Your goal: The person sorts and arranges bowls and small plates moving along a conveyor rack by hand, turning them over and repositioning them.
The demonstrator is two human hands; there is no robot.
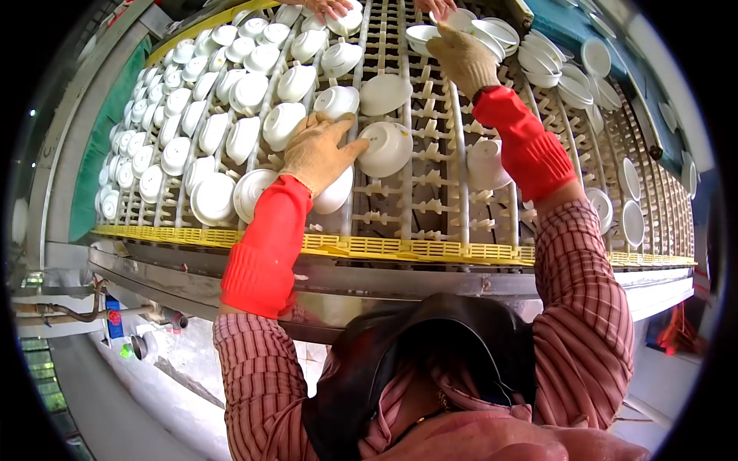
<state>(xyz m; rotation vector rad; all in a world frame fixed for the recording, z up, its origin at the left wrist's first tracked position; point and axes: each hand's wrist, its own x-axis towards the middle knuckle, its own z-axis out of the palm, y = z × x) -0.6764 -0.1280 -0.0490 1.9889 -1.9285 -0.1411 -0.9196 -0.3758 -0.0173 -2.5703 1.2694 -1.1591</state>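
- One white bowl sits bottom-up on the pegged rack, just right of the gloved left hand, whose thumb reaches its edge.
- Its foot faces upward; being round, the bowl shows no clear long axis.
- The left hand is palm down with fingers loosely spread, its forearm stretched forward.
- Overlapping bowls lie beside the gloved right hand, tilted in a sideways row.
- The right hand reaches farther forward, its forearm slanting inward; whether it grips a bowl cannot be told.
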